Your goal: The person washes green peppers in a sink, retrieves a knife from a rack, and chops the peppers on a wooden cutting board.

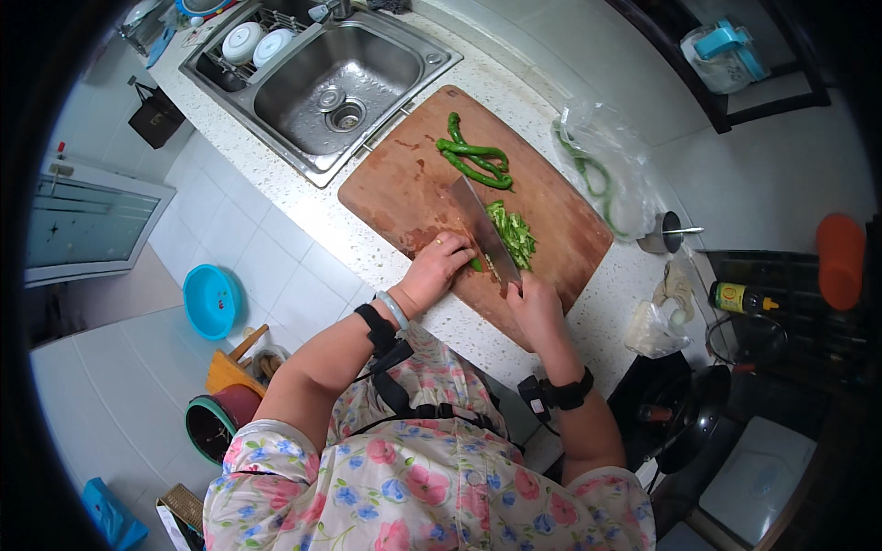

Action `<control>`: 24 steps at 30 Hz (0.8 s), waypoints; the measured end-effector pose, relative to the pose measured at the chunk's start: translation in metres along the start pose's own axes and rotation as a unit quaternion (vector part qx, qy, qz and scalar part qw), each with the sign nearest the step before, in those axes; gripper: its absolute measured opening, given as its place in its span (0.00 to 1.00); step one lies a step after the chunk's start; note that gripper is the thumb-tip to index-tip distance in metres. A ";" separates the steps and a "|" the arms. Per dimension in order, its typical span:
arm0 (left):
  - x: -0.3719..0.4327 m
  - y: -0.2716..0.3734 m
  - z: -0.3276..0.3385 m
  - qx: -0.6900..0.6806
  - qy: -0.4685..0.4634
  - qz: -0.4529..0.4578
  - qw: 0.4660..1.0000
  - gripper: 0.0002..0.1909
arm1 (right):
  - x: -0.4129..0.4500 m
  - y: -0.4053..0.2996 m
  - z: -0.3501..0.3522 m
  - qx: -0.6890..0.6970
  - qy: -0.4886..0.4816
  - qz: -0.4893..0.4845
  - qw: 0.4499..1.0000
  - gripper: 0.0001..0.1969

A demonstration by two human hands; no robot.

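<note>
A brown cutting board [406, 180] lies on the speckled counter. My right hand [536, 308] grips a cleaver [482, 224], whose broad blade stands on edge over the board, pointing up and to the left. My left hand [435, 267] holds down a piece of green pepper [475, 264] at the board's near edge; most of that piece is hidden under the fingers. Right of the blade lies a pile of sliced green pepper [513, 237]. Several whole long green peppers [482, 153] rest farther up the board. Small pale seeds lie beside the blade.
A steel sink [337, 65] adjoins the board at upper left, with white bowls [242, 43] in a rack. On the right are a clear plastic bag [613, 165] with green peppers, a metal cup [663, 234], a sauce bottle [737, 297] and a dark wok [703, 420].
</note>
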State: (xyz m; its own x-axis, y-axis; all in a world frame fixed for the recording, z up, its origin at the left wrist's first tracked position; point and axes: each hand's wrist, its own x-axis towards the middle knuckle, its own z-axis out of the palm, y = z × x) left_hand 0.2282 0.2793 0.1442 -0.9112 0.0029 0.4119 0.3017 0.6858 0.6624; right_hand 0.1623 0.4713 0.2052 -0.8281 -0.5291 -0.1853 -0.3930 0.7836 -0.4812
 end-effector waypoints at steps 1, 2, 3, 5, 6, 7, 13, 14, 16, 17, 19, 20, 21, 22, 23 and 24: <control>0.000 -0.001 0.001 -0.007 0.004 -0.010 1.000 0.14 | -0.003 -0.002 -0.004 -0.022 -0.005 -0.013 1.000 0.09; 0.000 -0.002 0.003 -0.015 0.007 -0.020 1.000 0.14 | -0.006 -0.006 -0.009 -0.023 -0.005 -0.014 1.000 0.09; -0.001 -0.003 0.004 -0.016 0.007 -0.020 1.000 0.14 | -0.009 -0.012 -0.015 -0.043 -0.021 -0.012 0.999 0.09; -0.003 -0.008 0.007 -0.016 0.012 -0.028 0.999 0.14 | -0.013 -0.018 -0.022 -0.062 -0.038 -0.010 0.997 0.09; -0.003 -0.008 0.007 -0.017 0.012 -0.028 0.999 0.14 | -0.014 -0.019 -0.024 -0.063 -0.049 -0.005 0.997 0.09; -0.003 -0.008 0.007 -0.021 0.013 -0.025 0.999 0.14 | -0.015 -0.020 -0.024 -0.063 -0.060 -0.001 0.996 0.09; -0.004 -0.008 0.009 -0.026 0.011 -0.018 0.999 0.13 | -0.004 -0.025 -0.003 -0.053 -0.049 0.014 0.997 0.09; -0.005 -0.009 0.009 -0.023 0.011 -0.015 1.000 0.13 | -0.004 -0.021 0.000 -0.052 -0.049 0.014 0.997 0.09; -0.005 -0.010 0.009 -0.020 0.017 -0.014 1.000 0.13 | -0.006 -0.013 0.004 -0.017 -0.017 0.001 1.000 0.09; -0.004 -0.010 0.009 -0.016 0.024 -0.012 1.000 0.13 | -0.007 -0.010 0.004 -0.017 -0.017 0.002 1.000 0.09; -0.004 -0.011 0.010 -0.017 0.024 -0.010 1.000 0.13 | -0.007 -0.009 0.002 -0.021 0.025 -0.020 0.999 0.09; -0.004 -0.011 0.010 -0.018 0.023 -0.007 1.000 0.13 | -0.009 -0.010 -0.001 -0.022 0.025 -0.020 0.999 0.09; -0.005 -0.012 0.010 -0.018 0.023 -0.008 1.000 0.13 | -0.010 -0.016 -0.009 -0.023 0.008 -0.002 1.000 0.09; -0.005 -0.012 0.009 -0.016 0.023 -0.009 1.000 0.13 | -0.011 -0.021 -0.015 -0.025 -0.010 0.015 1.000 0.10; -0.006 -0.012 0.009 -0.014 0.023 -0.011 1.000 0.12 | -0.013 -0.024 -0.019 -0.025 -0.011 0.014 1.000 0.10; -0.005 -0.011 0.009 -0.015 0.024 -0.012 1.000 0.12 | -0.014 -0.027 -0.023 -0.035 -0.037 0.014 0.999 0.10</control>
State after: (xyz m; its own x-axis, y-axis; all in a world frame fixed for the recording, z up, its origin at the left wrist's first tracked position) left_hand 0.2274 0.2779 0.1291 -0.9040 -0.0475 0.4248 0.2896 0.6630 0.6903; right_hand 0.1756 0.4654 0.2409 -0.8084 -0.5267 -0.2630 -0.3983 0.8183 -0.4143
